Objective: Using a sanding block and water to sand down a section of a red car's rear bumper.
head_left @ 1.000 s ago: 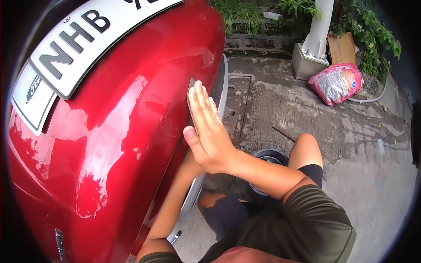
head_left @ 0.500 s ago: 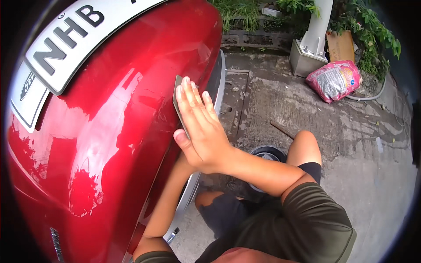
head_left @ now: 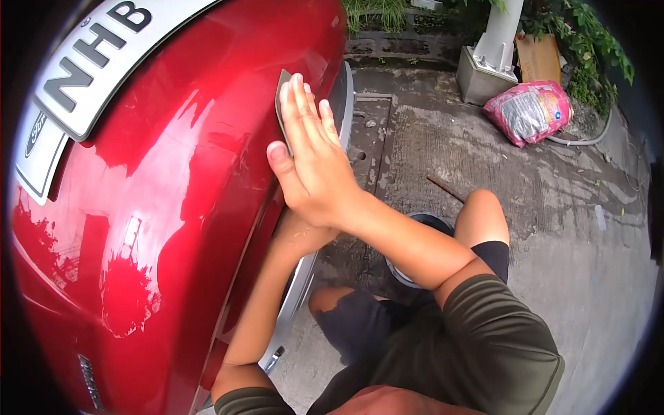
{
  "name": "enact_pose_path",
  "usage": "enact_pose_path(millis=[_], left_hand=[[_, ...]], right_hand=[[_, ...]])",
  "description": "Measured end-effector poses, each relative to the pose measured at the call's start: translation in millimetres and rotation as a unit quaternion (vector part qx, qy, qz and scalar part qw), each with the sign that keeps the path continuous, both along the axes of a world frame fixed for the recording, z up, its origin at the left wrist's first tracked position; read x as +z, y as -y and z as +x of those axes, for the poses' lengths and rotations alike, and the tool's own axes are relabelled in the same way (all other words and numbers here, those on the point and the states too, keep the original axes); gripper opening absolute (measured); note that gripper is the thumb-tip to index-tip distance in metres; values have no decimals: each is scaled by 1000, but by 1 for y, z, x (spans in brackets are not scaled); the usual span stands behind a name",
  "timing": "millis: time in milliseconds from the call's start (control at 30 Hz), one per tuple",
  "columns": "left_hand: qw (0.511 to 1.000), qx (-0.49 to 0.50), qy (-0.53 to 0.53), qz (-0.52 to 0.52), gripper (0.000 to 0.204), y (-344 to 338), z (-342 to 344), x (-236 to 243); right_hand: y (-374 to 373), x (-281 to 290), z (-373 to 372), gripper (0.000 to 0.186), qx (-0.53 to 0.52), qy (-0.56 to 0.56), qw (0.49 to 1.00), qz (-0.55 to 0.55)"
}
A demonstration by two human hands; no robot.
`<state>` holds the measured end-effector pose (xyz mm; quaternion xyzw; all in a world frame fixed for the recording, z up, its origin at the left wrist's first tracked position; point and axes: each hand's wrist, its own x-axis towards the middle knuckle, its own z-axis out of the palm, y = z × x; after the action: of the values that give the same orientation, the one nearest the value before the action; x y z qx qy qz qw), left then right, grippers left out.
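Observation:
A thin grey-green sheet, which looks like sandpaper [head_left: 281, 104], lies against the curved side of a glossy red car panel [head_left: 228, 131]. My right hand [head_left: 311, 149] presses flat on the sheet, its fingers straight and close together. The thumb stands apart on the left, clear of the sheet's visible edge. Below the right wrist, my left hand [head_left: 308, 234] reaches up along the panel's side. Its fingers are hidden behind the right hand and wrist, so what they touch does not show.
A white number plate [head_left: 90, 59] is on the panel at upper left. Partly under my right forearm stands a dark bucket [head_left: 432, 221]. Beyond are a stick [head_left: 445, 187] on the concrete, a pink sack [head_left: 529, 114], cardboard [head_left: 538, 59] and a pale post [head_left: 499, 38].
My right hand and the sheet have slid farther away along the panel. The left arm has moved up too, and more of its wrist shows. The view has shifted slightly.

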<state>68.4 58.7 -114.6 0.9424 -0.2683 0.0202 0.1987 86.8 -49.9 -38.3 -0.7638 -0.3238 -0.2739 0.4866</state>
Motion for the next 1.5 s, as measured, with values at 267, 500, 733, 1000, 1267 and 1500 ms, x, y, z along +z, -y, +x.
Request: enact_pose_path(millis=[267,500,733,1000,1267,1500], left_hand=[[941,-17,-121,-314,38,2,-6,-18],[992,-4,-22,-128,34,11,6,4],[999,-31,42,15,35,5,5,21],[992,19,-94,-83,61,-1,2,-3],[974,-50,92,199,28,-2,-3,6],[962,-33,124,242,30,-1,-17,-12]], right_hand=[[3,2,4,82,-22,19,999,-15],[8,7,22,83,-40,21,999,5],[2,7,25,76,-24,7,999,39],[5,-4,14,80,-38,2,999,28],[102,-42,-2,69,152,-146,966,149],[170,-145,-47,65,262,-519,725,370]])
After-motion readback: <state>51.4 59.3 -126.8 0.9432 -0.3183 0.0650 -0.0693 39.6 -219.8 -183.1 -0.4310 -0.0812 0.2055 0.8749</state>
